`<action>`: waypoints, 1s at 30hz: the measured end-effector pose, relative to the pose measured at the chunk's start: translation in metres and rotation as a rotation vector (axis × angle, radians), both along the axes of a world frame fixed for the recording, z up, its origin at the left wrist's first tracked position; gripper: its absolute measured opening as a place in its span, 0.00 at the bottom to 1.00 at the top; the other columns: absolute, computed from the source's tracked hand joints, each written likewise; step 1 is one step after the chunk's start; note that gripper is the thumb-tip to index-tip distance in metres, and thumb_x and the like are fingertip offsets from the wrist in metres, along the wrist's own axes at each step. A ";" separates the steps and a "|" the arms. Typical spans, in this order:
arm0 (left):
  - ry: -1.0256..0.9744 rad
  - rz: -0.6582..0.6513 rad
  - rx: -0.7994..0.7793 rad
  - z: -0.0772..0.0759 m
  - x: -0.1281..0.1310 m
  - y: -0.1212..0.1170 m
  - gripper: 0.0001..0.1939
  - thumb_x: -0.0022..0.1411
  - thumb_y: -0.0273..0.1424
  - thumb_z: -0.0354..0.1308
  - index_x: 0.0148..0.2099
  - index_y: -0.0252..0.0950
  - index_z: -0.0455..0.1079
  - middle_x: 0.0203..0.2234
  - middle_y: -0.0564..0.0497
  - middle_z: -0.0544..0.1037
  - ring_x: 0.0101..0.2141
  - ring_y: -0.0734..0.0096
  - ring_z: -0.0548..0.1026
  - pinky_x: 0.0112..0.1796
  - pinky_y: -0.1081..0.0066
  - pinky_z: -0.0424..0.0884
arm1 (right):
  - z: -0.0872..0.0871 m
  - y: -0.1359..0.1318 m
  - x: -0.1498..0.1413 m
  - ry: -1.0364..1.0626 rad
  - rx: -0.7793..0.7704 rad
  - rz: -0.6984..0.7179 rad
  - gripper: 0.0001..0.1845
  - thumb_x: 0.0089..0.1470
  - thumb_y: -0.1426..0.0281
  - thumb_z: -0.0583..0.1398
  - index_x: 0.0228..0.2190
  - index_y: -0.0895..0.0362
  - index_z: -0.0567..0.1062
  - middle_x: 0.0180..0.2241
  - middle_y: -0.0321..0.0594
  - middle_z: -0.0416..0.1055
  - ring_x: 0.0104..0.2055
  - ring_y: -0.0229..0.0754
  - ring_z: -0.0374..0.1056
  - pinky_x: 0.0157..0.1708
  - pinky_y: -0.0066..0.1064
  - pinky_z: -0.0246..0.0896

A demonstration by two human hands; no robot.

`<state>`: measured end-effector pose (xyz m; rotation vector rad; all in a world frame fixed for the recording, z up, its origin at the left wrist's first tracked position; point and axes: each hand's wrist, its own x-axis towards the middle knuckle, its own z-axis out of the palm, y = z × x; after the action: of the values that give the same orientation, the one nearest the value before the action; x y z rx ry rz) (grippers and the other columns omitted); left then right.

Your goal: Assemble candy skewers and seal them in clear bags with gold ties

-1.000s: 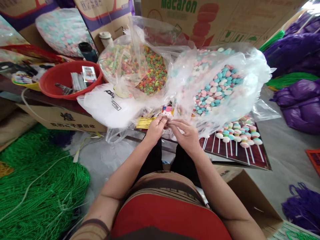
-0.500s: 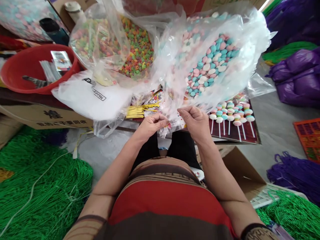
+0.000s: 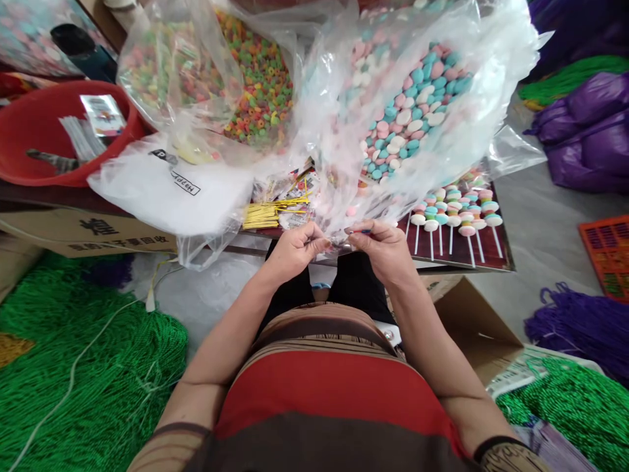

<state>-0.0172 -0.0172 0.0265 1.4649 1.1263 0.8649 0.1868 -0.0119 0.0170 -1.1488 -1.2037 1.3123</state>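
Note:
Over the near table edge, my left hand (image 3: 296,254) is closed, thumb and forefinger pinching a small clear plastic bag (image 3: 339,245). The bag's opposite side is in the closed fingertips of my right hand (image 3: 388,252). Some colour shows at the right fingertips, too small to make out. Just beyond my left hand lie yellow twist ties (image 3: 261,216) and printed clear bags (image 3: 292,190). To the right of my right hand lie candy skewers (image 3: 459,213) with white sticks. Ahead is a big bag of pink, blue and white candies (image 3: 417,108).
A bag of ring-shaped candies (image 3: 263,82) stands at the back left. Beside it are a red basin (image 3: 29,124) and a white plastic bag (image 3: 162,187). Green cords (image 3: 88,373) cover the floor at left; an open carton (image 3: 479,328) stands at right.
My right hand has come down and slightly closer to my left, and now pinches the small bag too. The view has shifted a little.

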 end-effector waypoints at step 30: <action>-0.186 0.219 -0.076 -0.032 0.021 0.011 0.23 0.61 0.51 0.65 0.29 0.36 0.71 0.17 0.56 0.70 0.21 0.77 0.67 0.26 0.75 0.66 | -0.014 -0.013 0.114 -0.529 0.097 -0.542 0.22 0.61 0.51 0.58 0.33 0.56 0.81 0.27 0.37 0.76 0.30 0.40 0.69 0.34 0.31 0.65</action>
<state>0.0038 -0.0066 -0.0059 1.1869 1.1797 1.0751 0.3006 -0.0245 0.0032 -1.6656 -1.1812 0.5493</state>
